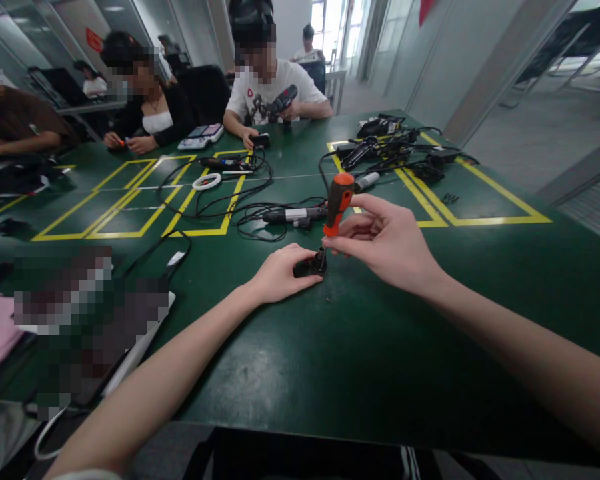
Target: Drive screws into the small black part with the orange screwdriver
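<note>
Near the middle of the green table (380,373), my left hand (283,275) is closed around a small black part (319,266), thumb in front and fingers behind. A short metal cylinder stands up from the part, but its exact kind is unclear. My right hand (393,241) grips a screwdriver (339,200) with an orange and dark grey handle, thumb and fingers at the lower end. The screwdriver is nearly upright over the part, leaning slightly right at the top. Whether its tip touches the part is hard to make out. A tiny dark piece (329,300) lies just in front.
Beyond my hands lie a corded tool (293,215), a white ring (207,181) and tangled black cables (425,160). Small screws (450,198) rest at right inside yellow tape. Across the table, a person (280,93) holds a power drill (283,100). Blurred-out devices lie at left.
</note>
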